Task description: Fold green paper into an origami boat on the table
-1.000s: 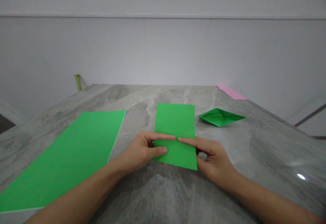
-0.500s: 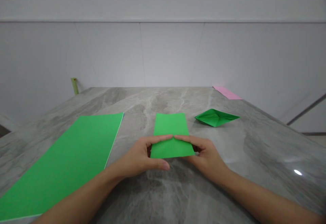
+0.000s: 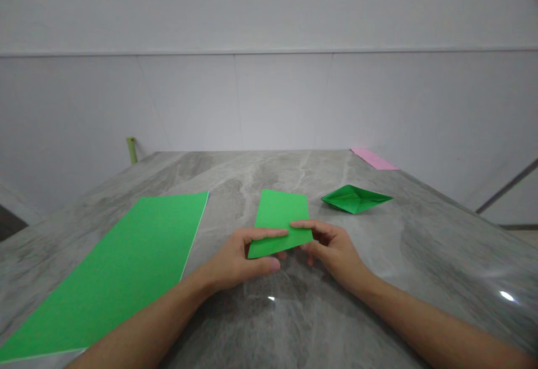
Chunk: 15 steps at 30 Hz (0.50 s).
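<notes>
A small green sheet of paper (image 3: 281, 212) is held just above the grey marble table (image 3: 269, 313), its near edge lifted and bent. My left hand (image 3: 239, 257) pinches its near left part, index finger on top and thumb beneath. My right hand (image 3: 332, 248) grips the near right part the same way, fingers curled. The far end of the sheet points away from me, low over the table.
A large green sheet (image 3: 121, 262) lies flat on the left. A folded green paper boat (image 3: 355, 198) rests at the right. A pink sheet (image 3: 374, 159) lies at the far right edge. A small green post (image 3: 131, 149) stands at the far left corner. White walls surround the table.
The small green sheet has been drawn toward me and its near edge raised, so it looks shorter. Both hands kept their pinch and shifted slightly inward.
</notes>
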Motion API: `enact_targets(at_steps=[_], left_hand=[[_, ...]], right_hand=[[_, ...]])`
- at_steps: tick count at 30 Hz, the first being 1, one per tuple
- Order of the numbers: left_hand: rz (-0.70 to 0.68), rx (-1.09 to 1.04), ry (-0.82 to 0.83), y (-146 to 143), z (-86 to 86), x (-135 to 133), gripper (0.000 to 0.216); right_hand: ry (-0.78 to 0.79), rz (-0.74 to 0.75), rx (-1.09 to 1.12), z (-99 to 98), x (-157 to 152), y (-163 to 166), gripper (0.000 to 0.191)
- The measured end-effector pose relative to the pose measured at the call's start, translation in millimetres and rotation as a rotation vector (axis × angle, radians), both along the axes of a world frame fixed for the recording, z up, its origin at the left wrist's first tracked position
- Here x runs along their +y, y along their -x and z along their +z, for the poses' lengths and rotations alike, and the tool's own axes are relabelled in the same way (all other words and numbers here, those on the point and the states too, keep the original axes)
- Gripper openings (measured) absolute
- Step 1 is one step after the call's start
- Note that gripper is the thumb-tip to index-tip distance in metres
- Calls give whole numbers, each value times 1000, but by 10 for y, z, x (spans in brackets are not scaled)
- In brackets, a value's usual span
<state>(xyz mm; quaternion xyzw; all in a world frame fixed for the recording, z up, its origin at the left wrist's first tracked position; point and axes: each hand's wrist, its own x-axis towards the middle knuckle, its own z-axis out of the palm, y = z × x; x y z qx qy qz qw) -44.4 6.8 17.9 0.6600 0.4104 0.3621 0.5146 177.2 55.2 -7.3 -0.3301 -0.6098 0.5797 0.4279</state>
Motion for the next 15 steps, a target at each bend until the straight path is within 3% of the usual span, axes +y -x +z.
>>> enact_targets(at_steps=[9,15], left_hand=[[49,23,-39,-139,-175,-18,45],[142,-1,-60,-162,-157,4,37]], right_hand=[[-66,-29,-4,-10,-1,9,20],[-69,-102,-27,19,10,-1,18]])
